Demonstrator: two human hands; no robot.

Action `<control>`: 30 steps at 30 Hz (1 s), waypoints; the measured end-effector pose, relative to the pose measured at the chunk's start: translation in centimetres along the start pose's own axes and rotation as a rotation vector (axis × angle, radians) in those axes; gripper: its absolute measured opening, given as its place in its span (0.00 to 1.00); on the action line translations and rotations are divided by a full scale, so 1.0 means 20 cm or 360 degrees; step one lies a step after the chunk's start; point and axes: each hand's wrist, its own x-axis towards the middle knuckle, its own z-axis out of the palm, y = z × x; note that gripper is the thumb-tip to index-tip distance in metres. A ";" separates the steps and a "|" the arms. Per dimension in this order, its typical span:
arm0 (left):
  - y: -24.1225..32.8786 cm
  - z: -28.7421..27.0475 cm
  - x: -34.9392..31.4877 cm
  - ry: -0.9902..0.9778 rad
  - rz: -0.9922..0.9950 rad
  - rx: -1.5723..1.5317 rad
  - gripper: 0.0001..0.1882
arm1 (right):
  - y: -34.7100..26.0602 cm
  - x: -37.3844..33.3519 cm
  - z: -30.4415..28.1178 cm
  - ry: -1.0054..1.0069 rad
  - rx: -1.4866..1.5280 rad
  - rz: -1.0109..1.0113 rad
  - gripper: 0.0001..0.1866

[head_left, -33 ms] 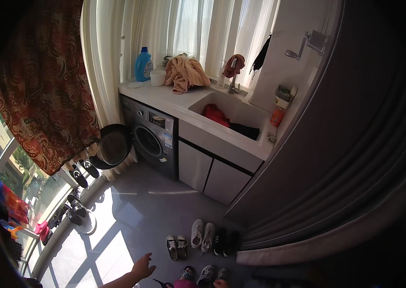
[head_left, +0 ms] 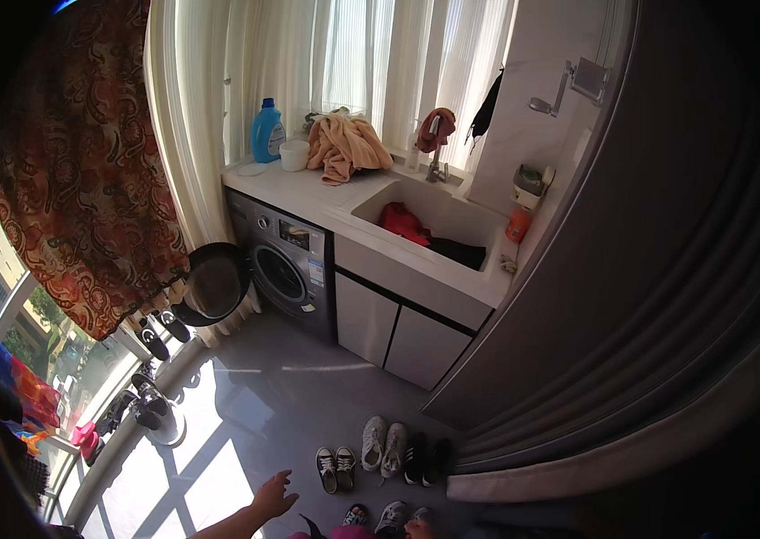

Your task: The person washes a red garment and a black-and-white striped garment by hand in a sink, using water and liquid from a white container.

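Observation:
My left hand [head_left: 274, 494] reaches in from the lower edge over the sunlit floor, its fingers apart and holding nothing. Closest to it is a pair of black-and-white sneakers [head_left: 336, 470]. A small part of my right hand [head_left: 418, 528] shows at the bottom edge, beside grey shoes [head_left: 392, 518]; its fingers are too cut off to read. Something pink [head_left: 349, 532] lies between the two hands at the lower edge. Beyond the sneakers stand white shoes [head_left: 384, 446] and dark striped shoes [head_left: 425, 460].
A washing machine [head_left: 281, 265] sits under a white counter [head_left: 335, 202] with a blue bottle [head_left: 268, 130], a white tub [head_left: 293, 155] and a peach cloth [head_left: 349, 148]. Red and black clothes [head_left: 405, 223] lie in the sink [head_left: 470, 211]. A black pan-shaped object [head_left: 216, 283] hangs by the patterned curtain [head_left: 83, 198].
The view has shifted slightly, so the floor items sit a little lower and further right. My left hand has moved slightly right in the picture and stays open.

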 end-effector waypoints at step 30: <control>1.62 -1.51 3.19 0.0492 0.1405 -0.0013 0.23 | -4.00 0.14 -0.08 -0.0216 0.0298 -0.1139 0.21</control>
